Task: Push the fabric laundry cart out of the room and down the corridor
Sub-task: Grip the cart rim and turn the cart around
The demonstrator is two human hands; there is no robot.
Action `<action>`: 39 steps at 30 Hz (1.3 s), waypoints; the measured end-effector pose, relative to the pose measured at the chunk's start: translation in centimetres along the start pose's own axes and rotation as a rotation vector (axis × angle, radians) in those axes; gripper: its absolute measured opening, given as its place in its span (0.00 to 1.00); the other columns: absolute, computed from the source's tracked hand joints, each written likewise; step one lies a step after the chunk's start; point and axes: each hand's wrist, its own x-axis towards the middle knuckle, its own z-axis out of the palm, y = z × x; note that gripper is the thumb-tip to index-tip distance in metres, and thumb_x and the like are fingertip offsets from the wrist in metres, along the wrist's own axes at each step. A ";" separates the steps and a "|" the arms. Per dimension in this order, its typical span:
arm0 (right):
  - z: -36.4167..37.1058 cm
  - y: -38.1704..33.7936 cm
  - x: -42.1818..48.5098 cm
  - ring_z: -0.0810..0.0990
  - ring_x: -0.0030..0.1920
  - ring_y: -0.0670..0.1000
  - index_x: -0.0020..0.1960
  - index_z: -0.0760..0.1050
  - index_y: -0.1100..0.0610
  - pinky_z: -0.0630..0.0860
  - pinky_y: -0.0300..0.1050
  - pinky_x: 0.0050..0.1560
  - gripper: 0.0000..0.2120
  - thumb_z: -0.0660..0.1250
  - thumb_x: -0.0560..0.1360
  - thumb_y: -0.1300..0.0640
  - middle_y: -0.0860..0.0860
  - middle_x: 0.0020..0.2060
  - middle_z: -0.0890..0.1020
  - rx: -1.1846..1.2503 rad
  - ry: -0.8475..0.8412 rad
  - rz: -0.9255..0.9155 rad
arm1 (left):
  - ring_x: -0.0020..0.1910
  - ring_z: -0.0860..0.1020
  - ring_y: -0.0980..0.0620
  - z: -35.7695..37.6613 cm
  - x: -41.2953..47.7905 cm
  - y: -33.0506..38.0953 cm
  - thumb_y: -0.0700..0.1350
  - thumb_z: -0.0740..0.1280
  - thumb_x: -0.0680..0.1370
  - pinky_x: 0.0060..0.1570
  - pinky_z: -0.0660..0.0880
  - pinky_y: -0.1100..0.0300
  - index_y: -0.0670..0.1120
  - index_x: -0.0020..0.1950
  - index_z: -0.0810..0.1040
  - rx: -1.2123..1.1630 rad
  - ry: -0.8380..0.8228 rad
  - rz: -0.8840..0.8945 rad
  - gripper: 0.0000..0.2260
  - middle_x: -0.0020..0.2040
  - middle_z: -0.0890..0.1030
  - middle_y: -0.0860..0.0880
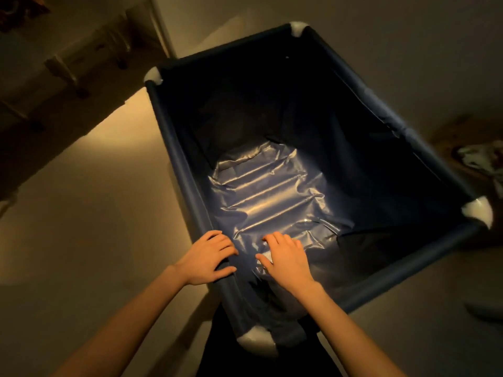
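The fabric laundry cart [177, 148] fills the middle of the view. It is dark blue with white corner joints, and its shiny liner is empty. My left hand [209, 258] is curled over the cart's left rim rail, close to the near corner. My right hand [287, 263] reaches past the near right rim and hovers flat over the inside of the cart, fingers slightly apart and holding nothing. The near corner joint [255, 342] sits just in front of my body.
A pale piece of furniture with drawers [89, 58] stands at the upper left beside a white door frame [160, 28]. A lit patch of floor [95, 200] lies left of the cart. A patterned cloth [479, 156] lies on the floor at the right edge.
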 end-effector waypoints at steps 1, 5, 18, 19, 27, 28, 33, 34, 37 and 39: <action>0.0 -0.4 0.0 0.79 0.40 0.56 0.48 0.75 0.55 0.73 0.49 0.38 0.15 0.63 0.70 0.43 0.51 0.40 0.80 -0.004 0.018 0.035 | 0.55 0.76 0.54 -0.2 0.1 -0.7 0.62 0.58 0.76 0.66 0.58 0.57 0.52 0.54 0.76 -0.024 -0.008 0.038 0.17 0.51 0.79 0.53; -0.4 -3.0 0.3 0.79 0.39 0.54 0.47 0.76 0.53 0.73 0.48 0.37 0.19 0.55 0.70 0.41 0.50 0.39 0.79 -0.059 0.068 0.129 | 0.57 0.75 0.56 -0.7 0.4 -3.2 0.64 0.58 0.76 0.68 0.57 0.57 0.53 0.54 0.76 -0.061 -0.018 0.184 0.18 0.52 0.79 0.55; 1.3 -8.0 -0.1 0.79 0.42 0.54 0.50 0.76 0.53 0.73 0.49 0.40 0.19 0.57 0.71 0.41 0.50 0.42 0.80 -0.065 0.051 0.263 | 0.57 0.73 0.57 -2.4 1.5 -8.1 0.70 0.55 0.74 0.68 0.55 0.56 0.53 0.54 0.75 -0.041 -0.084 0.462 0.24 0.51 0.78 0.56; 1.7 -8.2 -0.3 0.79 0.41 0.54 0.49 0.76 0.53 0.74 0.49 0.39 0.21 0.54 0.70 0.40 0.50 0.41 0.80 -0.069 0.048 0.257 | 0.56 0.74 0.57 -2.4 1.5 -8.1 0.70 0.55 0.73 0.67 0.56 0.56 0.52 0.53 0.75 -0.033 -0.086 0.470 0.24 0.51 0.78 0.56; 4.3 -12.0 -0.3 0.78 0.38 0.54 0.45 0.75 0.53 0.73 0.50 0.36 0.19 0.54 0.71 0.41 0.49 0.38 0.79 -0.075 0.104 0.330 | 0.52 0.75 0.55 -2.0 1.8 -9.2 0.67 0.56 0.74 0.64 0.57 0.56 0.50 0.53 0.74 0.038 -0.066 0.604 0.22 0.47 0.79 0.55; 4.6 -12.6 0.0 0.78 0.38 0.54 0.45 0.75 0.52 0.73 0.49 0.35 0.19 0.54 0.70 0.40 0.49 0.38 0.79 -0.079 0.118 0.347 | 0.51 0.75 0.54 -1.9 1.9 -9.5 0.66 0.56 0.74 0.64 0.58 0.55 0.50 0.53 0.74 0.054 -0.073 0.636 0.22 0.47 0.78 0.54; 6.4 -15.7 1.8 0.78 0.40 0.55 0.46 0.75 0.53 0.74 0.50 0.37 0.20 0.54 0.70 0.39 0.50 0.38 0.79 -0.109 0.138 0.523 | 0.49 0.77 0.51 -1.4 2.8 -12.1 0.65 0.53 0.74 0.58 0.61 0.55 0.49 0.56 0.73 0.145 -0.023 0.766 0.23 0.48 0.79 0.52; 6.7 -16.3 2.0 0.78 0.39 0.55 0.45 0.75 0.53 0.73 0.49 0.36 0.20 0.54 0.70 0.39 0.51 0.38 0.78 -0.126 0.150 0.584 | 0.49 0.77 0.50 -1.4 3.1 -13.0 0.64 0.53 0.74 0.56 0.61 0.55 0.49 0.57 0.73 0.152 -0.007 0.769 0.23 0.49 0.80 0.51; 7.2 -18.2 2.6 0.78 0.38 0.56 0.44 0.75 0.55 0.72 0.49 0.33 0.21 0.54 0.70 0.39 0.52 0.37 0.78 -0.170 0.232 0.749 | 0.47 0.78 0.48 -1.9 4.2 -15.9 0.62 0.54 0.74 0.48 0.62 0.55 0.48 0.58 0.73 0.142 0.036 0.787 0.22 0.49 0.80 0.49; 7.4 -19.5 3.4 0.77 0.38 0.57 0.46 0.76 0.56 0.72 0.49 0.33 0.23 0.54 0.70 0.38 0.53 0.39 0.79 -0.171 0.281 0.850 | 0.45 0.78 0.47 -2.4 5.0 -17.5 0.62 0.54 0.75 0.45 0.63 0.56 0.47 0.58 0.73 0.140 0.039 0.824 0.23 0.48 0.81 0.49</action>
